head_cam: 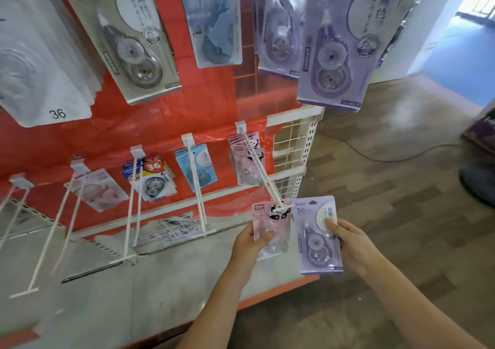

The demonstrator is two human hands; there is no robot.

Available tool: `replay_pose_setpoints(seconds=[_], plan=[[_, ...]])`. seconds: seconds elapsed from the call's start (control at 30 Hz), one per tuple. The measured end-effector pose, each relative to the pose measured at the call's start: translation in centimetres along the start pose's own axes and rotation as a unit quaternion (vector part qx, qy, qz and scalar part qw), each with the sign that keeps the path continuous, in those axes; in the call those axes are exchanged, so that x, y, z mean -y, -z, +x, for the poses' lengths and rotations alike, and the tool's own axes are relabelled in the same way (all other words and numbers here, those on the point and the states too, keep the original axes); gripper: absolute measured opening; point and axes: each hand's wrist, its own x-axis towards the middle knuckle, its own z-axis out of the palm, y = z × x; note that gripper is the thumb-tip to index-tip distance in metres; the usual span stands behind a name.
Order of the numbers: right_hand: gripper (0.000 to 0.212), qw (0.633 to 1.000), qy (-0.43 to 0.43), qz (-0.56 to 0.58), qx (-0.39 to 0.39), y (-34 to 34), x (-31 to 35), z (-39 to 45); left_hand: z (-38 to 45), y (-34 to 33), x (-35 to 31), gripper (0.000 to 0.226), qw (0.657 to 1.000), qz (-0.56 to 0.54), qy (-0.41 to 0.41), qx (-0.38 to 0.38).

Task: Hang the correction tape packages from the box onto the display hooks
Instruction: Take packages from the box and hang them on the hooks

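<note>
Two bare forearms rise from six o'clock toward the display. Left hand pinches a pink pack by its lower edge, thumb across the front, and holds its top right at the tip of the rightmost hook, where the white end bar crosses the pack's panda print; whether the hang hole is already over the prongs I cannot tell. Right hand, at about four o'clock, grips a purple pack by its right edge, thumb on the front, held upright just beside the pink one and clear of any hook. Further back on the same hook hang more pink packs against the red backing. To nine o'clock the lower row carries a blue pack, a pack with a red 36 label and a pale pink one, each on its own long hook. Large purple packs hang at one o'clock in the upper row. No box shows. By my reading, the step in hand is threading the pink pack; next it needs the hole lined up with the prongs and a push back toward its fellows, after which the purple pack wants a matching hook, likely up high.
</note>
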Motion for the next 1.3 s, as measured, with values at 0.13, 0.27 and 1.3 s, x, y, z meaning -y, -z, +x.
replay_pose_setpoints(seconds=[0.13,0.27,1.3], plan=[[0.020,1.000,0.007,0.013,0.009,0.0,-0.9,0.1,-0.2,-0.3,-0.3,0.024,1.000,0.013,0.001,-0.006],[0.021,1.000,-0.006,0.020,0.015,0.3,-1.9,0.0,-0.5,-0.9,-0.2,0.021,1.000,-0.006,0.012,-0.014],[0.022,0.998,0.002,0.038,-0.045,2.3,-2.6,-1.4,15.4,0.4,-4.3,0.068,0.978,0.107,0.016,-0.177]])
